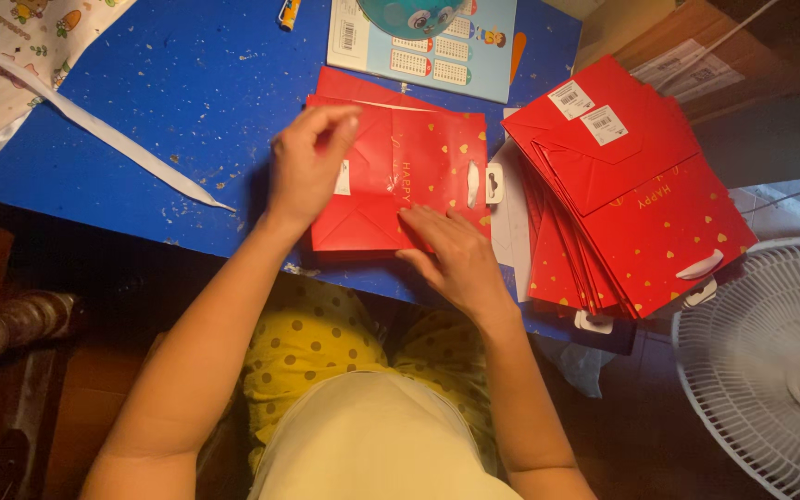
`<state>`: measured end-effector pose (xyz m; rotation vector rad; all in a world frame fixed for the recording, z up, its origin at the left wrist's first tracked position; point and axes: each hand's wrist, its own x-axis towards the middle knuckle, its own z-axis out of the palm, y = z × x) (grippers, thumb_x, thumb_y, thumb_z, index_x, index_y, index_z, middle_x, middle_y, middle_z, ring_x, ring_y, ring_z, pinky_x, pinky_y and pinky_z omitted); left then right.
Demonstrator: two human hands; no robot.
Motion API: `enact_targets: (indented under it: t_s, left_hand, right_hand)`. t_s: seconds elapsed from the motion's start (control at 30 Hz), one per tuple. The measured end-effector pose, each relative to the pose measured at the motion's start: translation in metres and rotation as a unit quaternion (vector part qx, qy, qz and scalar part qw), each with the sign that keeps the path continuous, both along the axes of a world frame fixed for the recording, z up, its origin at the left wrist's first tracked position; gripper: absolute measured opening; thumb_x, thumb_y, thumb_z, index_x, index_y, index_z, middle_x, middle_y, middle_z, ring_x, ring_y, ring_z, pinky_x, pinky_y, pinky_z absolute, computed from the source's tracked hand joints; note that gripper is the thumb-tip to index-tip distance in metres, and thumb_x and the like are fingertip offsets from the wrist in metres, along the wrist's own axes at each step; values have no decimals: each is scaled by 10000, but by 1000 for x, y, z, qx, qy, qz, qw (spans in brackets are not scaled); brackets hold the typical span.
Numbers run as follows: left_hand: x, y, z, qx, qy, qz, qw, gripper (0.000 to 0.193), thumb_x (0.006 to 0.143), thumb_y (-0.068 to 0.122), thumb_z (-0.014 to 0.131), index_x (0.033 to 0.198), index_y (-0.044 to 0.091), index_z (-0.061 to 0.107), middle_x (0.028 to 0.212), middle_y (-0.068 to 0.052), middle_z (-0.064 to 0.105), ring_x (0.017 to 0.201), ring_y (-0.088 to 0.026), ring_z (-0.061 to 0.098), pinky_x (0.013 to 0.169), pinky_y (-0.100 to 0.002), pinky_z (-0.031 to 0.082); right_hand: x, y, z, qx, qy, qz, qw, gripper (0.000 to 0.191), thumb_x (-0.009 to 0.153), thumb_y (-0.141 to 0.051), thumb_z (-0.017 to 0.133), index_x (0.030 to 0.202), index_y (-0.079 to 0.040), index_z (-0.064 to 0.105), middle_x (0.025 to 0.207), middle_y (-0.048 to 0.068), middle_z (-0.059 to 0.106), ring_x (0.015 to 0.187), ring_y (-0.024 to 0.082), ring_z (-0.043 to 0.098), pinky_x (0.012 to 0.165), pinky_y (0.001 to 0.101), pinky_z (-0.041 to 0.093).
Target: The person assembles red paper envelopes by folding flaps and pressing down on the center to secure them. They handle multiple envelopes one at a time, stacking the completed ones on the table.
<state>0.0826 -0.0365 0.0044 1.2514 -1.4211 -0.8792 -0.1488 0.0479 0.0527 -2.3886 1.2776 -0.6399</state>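
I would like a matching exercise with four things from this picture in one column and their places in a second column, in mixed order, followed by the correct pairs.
Things:
1. flat red gift bag
2. stack of red gift bags
3. white ribbon
4. white fan

Places:
A. on the left part of the blue table
B. off the table, at the lower right
C. under the left hand and right hand
D. on the right edge of the table

Pairs: 1-C, 2-D, 3-A, 4-B

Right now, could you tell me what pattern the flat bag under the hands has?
Head view: red bag with small gold hearts.
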Motion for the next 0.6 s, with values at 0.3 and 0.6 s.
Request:
enact_targets:
  t_s: [0.3, 0.6]
  left_hand:
    - [8, -8, -2, -80, 134, 108, 982, 292, 1155, 221, 492, 1233, -19, 638, 1143, -113, 712, 1074, -165, 693, 982, -310, 567]
    - [-25, 22, 24, -76, 0, -38, 996, 461, 1169, 333, 446, 1485, -3, 443, 1310, -208, 648, 1184, -288, 671, 1028, -396, 523]
  right_hand:
    - [-3, 12, -2, -89, -110, -101, 985, 443, 909, 115, 621, 1327, -31, 641, 1262, 165, 719, 1098, 320, 749, 895, 344, 604]
    - [-30, 63, -40, -292, -314, -429, 795, 289, 1086, -164, 524, 1211, 77, 621, 1092, 163, 668, 964, 183, 620, 898, 325, 530]
